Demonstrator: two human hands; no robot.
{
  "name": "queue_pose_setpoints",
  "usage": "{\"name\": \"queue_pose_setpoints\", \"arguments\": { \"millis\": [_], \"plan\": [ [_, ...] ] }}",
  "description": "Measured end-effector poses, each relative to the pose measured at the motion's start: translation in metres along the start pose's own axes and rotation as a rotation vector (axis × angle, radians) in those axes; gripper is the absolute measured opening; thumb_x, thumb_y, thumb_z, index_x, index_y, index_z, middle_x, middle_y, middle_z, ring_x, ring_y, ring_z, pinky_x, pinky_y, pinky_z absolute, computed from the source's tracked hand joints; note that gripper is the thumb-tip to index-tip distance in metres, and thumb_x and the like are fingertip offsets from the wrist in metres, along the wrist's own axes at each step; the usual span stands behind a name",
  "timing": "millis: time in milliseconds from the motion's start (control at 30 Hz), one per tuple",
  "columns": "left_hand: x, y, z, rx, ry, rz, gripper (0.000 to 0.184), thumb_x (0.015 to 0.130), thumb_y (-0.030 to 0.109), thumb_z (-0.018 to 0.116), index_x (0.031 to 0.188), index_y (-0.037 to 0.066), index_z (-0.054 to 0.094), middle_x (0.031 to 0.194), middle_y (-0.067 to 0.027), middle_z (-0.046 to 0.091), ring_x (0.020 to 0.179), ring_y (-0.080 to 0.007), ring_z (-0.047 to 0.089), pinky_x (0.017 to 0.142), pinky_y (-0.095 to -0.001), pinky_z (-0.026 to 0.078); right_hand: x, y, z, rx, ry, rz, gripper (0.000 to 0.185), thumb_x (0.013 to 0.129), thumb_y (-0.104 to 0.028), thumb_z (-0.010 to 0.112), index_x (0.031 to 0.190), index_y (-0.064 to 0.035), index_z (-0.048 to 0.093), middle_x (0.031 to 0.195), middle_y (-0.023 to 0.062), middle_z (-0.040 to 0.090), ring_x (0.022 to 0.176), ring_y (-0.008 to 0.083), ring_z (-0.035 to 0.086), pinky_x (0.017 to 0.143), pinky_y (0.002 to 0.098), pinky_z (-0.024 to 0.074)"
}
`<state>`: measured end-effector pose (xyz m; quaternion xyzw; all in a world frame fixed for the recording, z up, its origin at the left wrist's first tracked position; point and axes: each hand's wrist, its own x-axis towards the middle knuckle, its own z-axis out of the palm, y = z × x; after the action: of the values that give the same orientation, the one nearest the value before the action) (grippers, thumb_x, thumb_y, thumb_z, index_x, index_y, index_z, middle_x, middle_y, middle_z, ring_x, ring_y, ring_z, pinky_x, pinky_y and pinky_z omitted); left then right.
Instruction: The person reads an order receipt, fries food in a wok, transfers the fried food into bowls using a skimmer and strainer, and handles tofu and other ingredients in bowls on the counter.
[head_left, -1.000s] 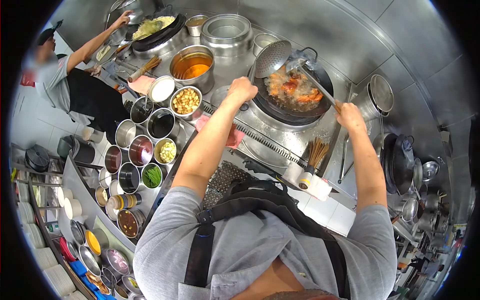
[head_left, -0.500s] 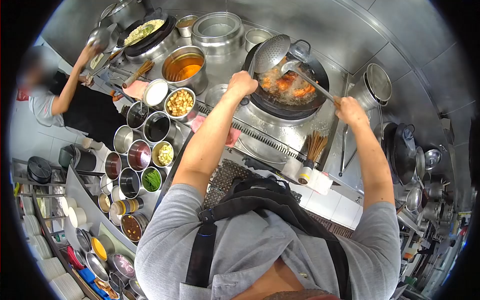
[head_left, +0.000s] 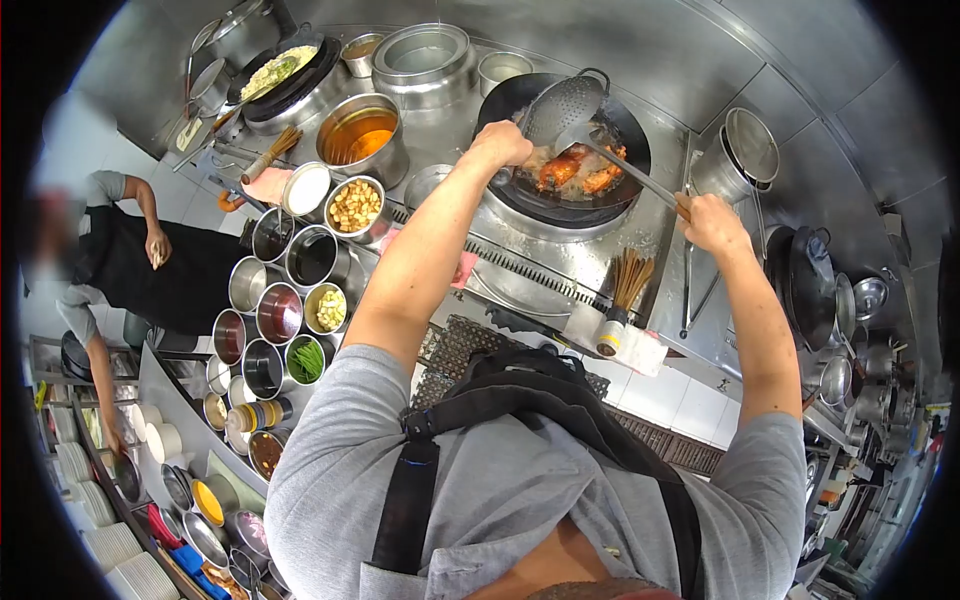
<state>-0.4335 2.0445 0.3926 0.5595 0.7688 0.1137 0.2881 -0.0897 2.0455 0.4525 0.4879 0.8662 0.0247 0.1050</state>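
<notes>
My left hand (head_left: 500, 147) is closed at the left side of the wok (head_left: 640, 150), on the handle of a perforated strainer (head_left: 560, 108). The strainer hangs tilted over the wok. My right hand (head_left: 712, 222) is wrapped round the wooden end of a long metal ladle (head_left: 635, 172). The ladle's bowl is beside the strainer, above the food. Browned, reddish fried pieces (head_left: 562, 172) lie in bubbling oil in the wok.
Left of the wok stand a pot of orange liquid (head_left: 362, 135), a pot of cubed food (head_left: 355, 205) and several sauce pots. A bamboo brush (head_left: 632, 285) is near the front edge. A co-worker (head_left: 150, 250) stands at the left, one hand at the shelf.
The strainer has moved lower and right over the wok, with my left hand following. My right hand has shifted slightly right. The co-worker has turned from the far wok toward the shelf.
</notes>
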Motion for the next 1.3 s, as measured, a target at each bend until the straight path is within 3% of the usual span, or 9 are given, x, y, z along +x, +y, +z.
{"name": "queue_pose_setpoints", "arguments": {
  "millis": [267,300,600,733,800,867,933,1033,1300],
  "plan": [
    [-0.016,0.001,0.01,0.115,0.011,0.063,0.038,0.071,0.023,0.055,0.095,-0.004,0.065,0.102,-0.0254,0.061,0.1,-0.0342,0.059,0.087,-0.0384,0.047,-0.019,0.023,0.009,0.021,0.001,0.023,0.042,0.075,-0.018,0.06,0.117,-0.0139,0.058,0.087,0.0208,0.063,0.085,0.0367,0.061,0.077,0.0456,0.0493],
    [-0.017,0.0,0.014,0.107,0.134,0.116,0.031,0.063,0.018,0.059,0.081,-0.005,0.067,0.08,-0.0224,0.065,0.079,-0.0326,0.066,0.072,-0.0382,0.051,-0.02,0.023,0.009,0.022,0.003,0.024,0.042,0.075,-0.018,0.06,0.117,-0.0139,0.058,0.087,0.0208,0.063,0.085,0.0367,0.061,0.077,0.0456,0.0493],
    [-0.017,0.01,0.006,0.026,0.075,0.08,0.021,0.067,0.012,0.057,0.073,-0.007,0.065,0.072,-0.0213,0.065,0.063,-0.0265,0.067,0.063,-0.035,0.052,-0.033,0.025,0.026,0.097,0.059,0.029,0.046,0.073,-0.013,0.06,0.118,-0.0145,0.058,0.09,0.0211,0.063,0.087,0.0372,0.061,0.079,0.0448,0.0489],
    [-0.012,0.008,0.015,0.064,0.019,0.075,0.023,0.066,0.014,0.058,0.077,-0.006,0.066,0.073,-0.0205,0.066,0.067,-0.0273,0.067,0.065,-0.0355,0.052,-0.04,0.022,0.048,0.172,0.119,0.029,0.047,0.07,-0.011,0.061,0.117,-0.0114,0.058,0.09,0.0208,0.064,0.086,0.0369,0.061,0.079,0.044,0.0487],
    [-0.017,0.012,0.018,0.141,-0.04,0.037,0.034,0.069,0.018,0.053,0.092,-0.004,0.066,0.102,-0.0238,0.061,0.1,-0.0343,0.059,0.085,-0.0377,0.047,-0.045,0.021,0.067,0.224,0.126,0.067,0.048,0.069,-0.01,0.061,0.117,-0.0103,0.058,0.09,0.0209,0.064,0.085,0.0368,0.061,0.079,0.0437,0.0486],
    [-0.01,0.008,0.023,0.111,-0.034,0.032,0.034,0.069,0.018,0.053,0.091,-0.004,0.066,0.1,-0.0233,0.062,0.098,-0.0347,0.06,0.084,-0.0381,0.048,-0.051,0.021,0.097,0.472,0.254,0.055,0.05,0.068,-0.008,0.062,0.118,-0.0085,0.057,0.091,0.0219,0.063,0.085,0.0371,0.061,0.08,0.0428,0.0486],
    [0.001,0.002,0.027,0.175,0.0,0.126,0.027,0.064,0.017,0.058,0.08,-0.003,0.067,0.075,-0.0199,0.066,0.074,-0.0285,0.067,0.066,-0.037,0.052,-0.063,0.01,0.112,0.598,0.291,0.098,0.051,0.066,-0.006,0.062,0.118,-0.0081,0.057,0.091,0.0225,0.062,0.085,0.0373,0.061,0.079,0.0422,0.0484],
    [-0.003,0.005,0.021,0.168,-0.078,0.08,0.034,0.07,0.02,0.054,0.091,-0.004,0.066,0.097,-0.0232,0.063,0.095,-0.0355,0.061,0.083,-0.0388,0.048,-0.088,-0.003,0.127,0.651,0.437,0.185,0.051,0.066,-0.006,0.061,0.116,-0.0066,0.058,0.088,0.023,0.062,0.081,0.0384,0.061,0.074,0.0421,0.0482],
    [-0.008,0.004,0.016,0.246,-0.005,0.174,0.035,0.069,0.018,0.053,0.092,-0.004,0.065,0.099,-0.0256,0.061,0.096,-0.0355,0.06,0.085,-0.0403,0.048,-0.186,0.002,0.118,0.703,0.364,0.269,0.049,0.064,-0.001,0.06,0.113,-0.0028,0.06,0.083,0.023,0.062,0.076,0.037,0.062,0.07,0.0388,0.0486]
  ]
}}
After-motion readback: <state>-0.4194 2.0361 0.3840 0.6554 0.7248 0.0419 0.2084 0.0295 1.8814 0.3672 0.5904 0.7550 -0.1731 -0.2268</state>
